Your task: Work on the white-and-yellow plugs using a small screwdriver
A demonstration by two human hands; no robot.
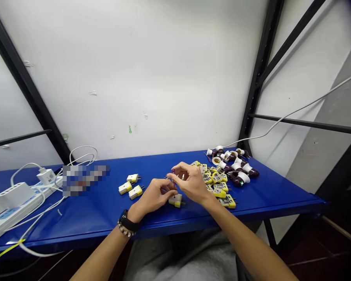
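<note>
A small dark piece flecked with blue and red [172, 172] is positioned between the fingertips of the left hand [152, 196] and the right hand [190, 183], above a blue painted-metal bench top [160, 164]. The hands are brought close together, but whether the piece is clamped cannot be told, since it is too small and largely hidden by the fingers. Just below the left hand's fingertips, a white-and-yellow two-pin plug [175, 200] lies on the bench. Three similar white-and-yellow plugs [131, 186] are set to the left. To the right, beside the right hand, a heap of open yellow plug parts [217, 183] is piled against a cluster of white and dark maroon lampholders [233, 166]. Further left, a white power strip [10, 207] and a white charger [46, 176] are surrounded by loose white cables [38, 205].

If finger pressure is relaxed, the small piece could be dropped and lost among the yellow parts. The plug below could be knocked out of place by a low-moving left hand, while a sideways sweep of the right wrist could disturb the heap.
</note>
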